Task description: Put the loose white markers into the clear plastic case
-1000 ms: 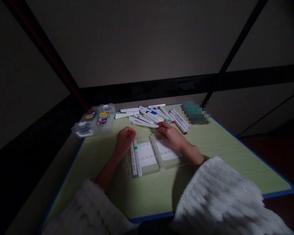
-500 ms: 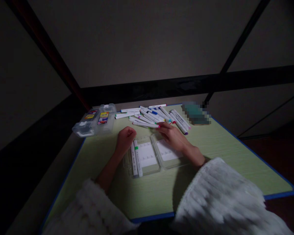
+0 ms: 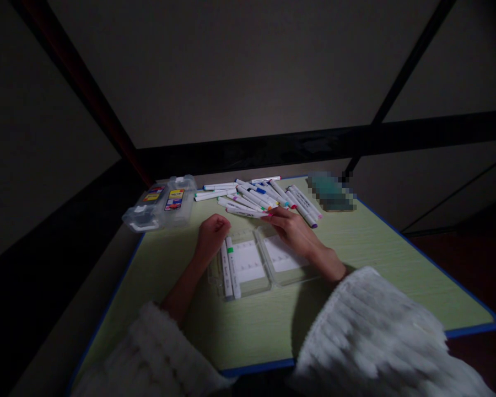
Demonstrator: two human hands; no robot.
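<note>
My right hand (image 3: 288, 229) has its fingers closed on the pink end of a white marker (image 3: 246, 212), which points left at the near edge of a loose marker pile (image 3: 254, 196). My left hand (image 3: 213, 234) is curled into a loose fist above the left edge of a clear plastic case (image 3: 268, 281), and nothing shows in its fingers. The case lies open and flat, with white inserts in both halves. Two white markers (image 3: 230, 270) lie side by side along its left side, one with a green band. My right hand hides part of the case's right half.
Another clear case (image 3: 179, 212) with a handle and colourful labels sits at the back left of the table (image 3: 256, 331). At the back right lies a pixelated, greenish flat object (image 3: 330, 193). Two markers (image 3: 303, 207) lie just left of it. A wall rises behind the table.
The marker in my right hand has shifted slightly to the right and turned a little, so its printing now shows. My left hand and the cases have stayed in place.
</note>
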